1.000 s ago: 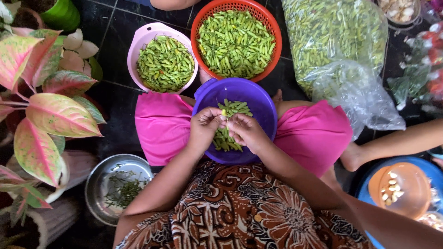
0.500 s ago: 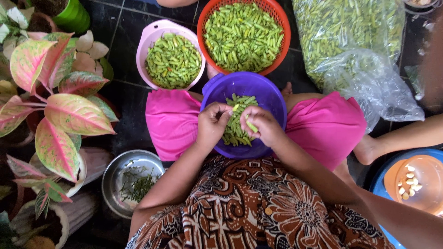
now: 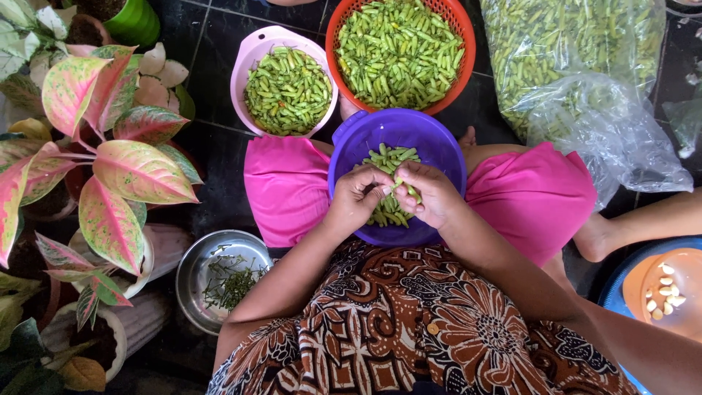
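Note:
A purple colander [image 3: 439, 146] rests on my lap and holds a small heap of green chillies [image 3: 387, 208]. Both hands meet over it. My left hand [image 3: 358, 196] pinches the stem end of one green chilli [image 3: 404, 186]. My right hand [image 3: 433, 194] grips the same chilli's body. A pink colander [image 3: 252, 55] and an orange colander [image 3: 464, 51], both full of green chillies, stand on the dark floor beyond my knees.
A steel bowl [image 3: 191, 272] with green stems sits at my left hip. Potted plants with pink-green leaves [image 3: 110, 168] crowd the left side. A clear plastic bag of chillies [image 3: 585, 80] lies at upper right. Another person's foot [image 3: 596, 235] and an orange plate of garlic cloves [image 3: 662, 289] are at right.
The view has shifted slightly. My hands stay together over the purple colander, fingers working on one chilli; the bowls have not moved.

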